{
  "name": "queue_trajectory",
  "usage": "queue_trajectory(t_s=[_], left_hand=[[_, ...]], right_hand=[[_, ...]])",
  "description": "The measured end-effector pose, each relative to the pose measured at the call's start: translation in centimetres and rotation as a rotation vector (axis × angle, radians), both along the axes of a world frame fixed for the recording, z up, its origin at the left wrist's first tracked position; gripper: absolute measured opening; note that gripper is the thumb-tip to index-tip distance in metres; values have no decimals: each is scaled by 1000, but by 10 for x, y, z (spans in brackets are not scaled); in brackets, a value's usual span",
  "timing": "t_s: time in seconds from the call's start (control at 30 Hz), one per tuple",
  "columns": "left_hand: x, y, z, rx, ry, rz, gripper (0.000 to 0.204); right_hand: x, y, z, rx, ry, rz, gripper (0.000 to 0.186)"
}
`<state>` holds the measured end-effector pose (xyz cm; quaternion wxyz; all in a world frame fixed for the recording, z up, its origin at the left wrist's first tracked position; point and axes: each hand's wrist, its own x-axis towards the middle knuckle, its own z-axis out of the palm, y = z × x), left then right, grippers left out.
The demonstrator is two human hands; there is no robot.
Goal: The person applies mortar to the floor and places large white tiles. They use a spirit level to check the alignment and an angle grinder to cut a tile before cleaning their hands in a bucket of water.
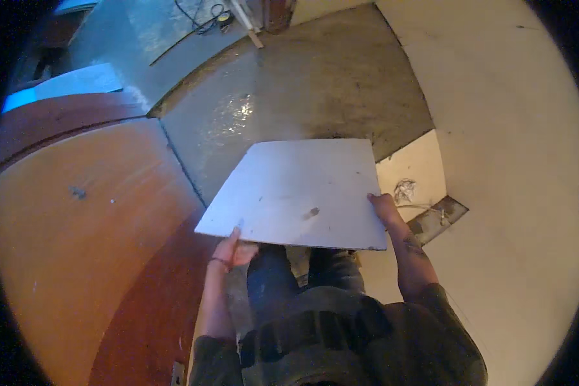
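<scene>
A cream wall (514, 161) fills the right, an orange-brown surface (90, 219) the left; between lies grey floor (328, 77), patchily shiny. Above it is a white panel (289, 186), left hand (228, 249) gripping its near edge, right hand (384, 210) its right edge.

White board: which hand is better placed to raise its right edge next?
Probably the right hand: it holds the white board at its right edge. The left hand holds the near edge, toward the left corner.
</scene>
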<state>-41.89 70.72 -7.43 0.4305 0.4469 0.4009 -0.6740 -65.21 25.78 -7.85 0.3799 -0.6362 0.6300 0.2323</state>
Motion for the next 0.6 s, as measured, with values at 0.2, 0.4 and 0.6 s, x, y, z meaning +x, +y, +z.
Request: queue_trajectory(t_s=[0.2, 0.4, 0.6], left_hand=[[109, 36, -34, -82, -883, -744, 50], [39, 114, -232, 123, -467, -1229, 85], [-49, 40, -247, 131, -25, -350, 85]], right_hand=[[60, -23, 9, -117, 257, 177, 43], [109, -38, 6, -149, 171, 508, 46], [120, -37, 36, -224, 163, 510, 51]])
